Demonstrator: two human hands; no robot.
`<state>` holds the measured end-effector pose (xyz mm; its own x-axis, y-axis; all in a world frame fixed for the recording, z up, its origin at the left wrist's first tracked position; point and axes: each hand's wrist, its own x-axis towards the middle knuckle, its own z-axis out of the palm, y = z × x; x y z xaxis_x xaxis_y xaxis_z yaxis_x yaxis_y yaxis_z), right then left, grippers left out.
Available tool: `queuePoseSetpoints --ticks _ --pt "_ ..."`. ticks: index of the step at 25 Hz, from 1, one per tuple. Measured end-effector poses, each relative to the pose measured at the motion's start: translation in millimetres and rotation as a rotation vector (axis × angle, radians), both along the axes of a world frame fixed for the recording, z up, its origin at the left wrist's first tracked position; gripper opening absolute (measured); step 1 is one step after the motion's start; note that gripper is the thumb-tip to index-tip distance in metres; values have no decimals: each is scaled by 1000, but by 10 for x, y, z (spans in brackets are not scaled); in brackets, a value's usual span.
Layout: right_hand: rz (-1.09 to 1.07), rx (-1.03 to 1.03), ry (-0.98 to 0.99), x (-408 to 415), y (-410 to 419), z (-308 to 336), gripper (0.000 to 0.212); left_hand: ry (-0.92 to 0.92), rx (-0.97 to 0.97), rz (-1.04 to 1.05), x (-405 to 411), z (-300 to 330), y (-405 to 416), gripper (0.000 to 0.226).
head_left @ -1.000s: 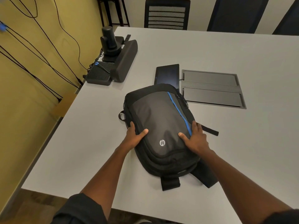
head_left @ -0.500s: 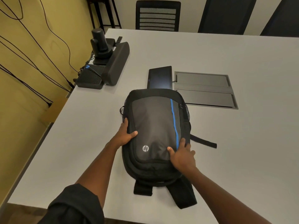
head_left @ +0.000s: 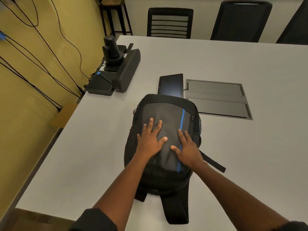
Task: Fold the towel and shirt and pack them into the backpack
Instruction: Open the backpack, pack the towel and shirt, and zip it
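A black and grey backpack [head_left: 168, 112] with a blue stripe lies flat on the grey table [head_left: 233, 155], zipped closed, its straps trailing toward me. My left hand [head_left: 150, 139] rests palm down on the grey front panel, fingers spread. My right hand [head_left: 186, 149] lies flat beside it over the blue stripe, fingers also apart. Neither hand grips anything. No towel or shirt shows anywhere in the view.
A dark tablet [head_left: 170, 85] lies just beyond the backpack, next to a grey recessed cable hatch [head_left: 216, 97]. A black speaker bar [head_left: 128, 70], camera unit [head_left: 111, 52] and router [head_left: 100, 85] sit at the table's left edge. Chairs [head_left: 170, 22] stand at the far side.
Both hands left the backpack's sides and now lie flat on its front panel. The backpack has been turned straighter, its top pointing away from me.
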<state>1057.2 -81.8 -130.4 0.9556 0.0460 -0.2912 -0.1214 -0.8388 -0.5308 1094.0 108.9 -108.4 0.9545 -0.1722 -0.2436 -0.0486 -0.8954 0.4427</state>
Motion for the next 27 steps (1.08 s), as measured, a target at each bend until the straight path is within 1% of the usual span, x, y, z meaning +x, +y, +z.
queuePoseSetpoints --ticks 6,12,15,17,18,21,24,27 --pt "10 -56 60 -26 33 -132 82 37 55 -1 -18 -131 -33 78" --pt "31 -107 62 -32 32 -185 79 57 77 -10 -13 -191 -36 82" --pt "29 -59 65 -23 11 -139 82 66 85 -1 -77 -105 -60 85" --pt "8 -9 -10 -49 -19 -37 83 42 67 16 -159 16 -47 83" --pt "3 7 -70 -55 -42 29 82 8 50 34 -203 89 -15 79" --pt "32 68 -203 -6 -76 294 77 -94 6 180 -344 337 115 65" --pt "128 118 -281 -17 -24 586 74 -186 43 332 -574 563 109 56" --pt "242 170 -356 -141 0 906 71 -302 86 423 -874 826 -24 47"
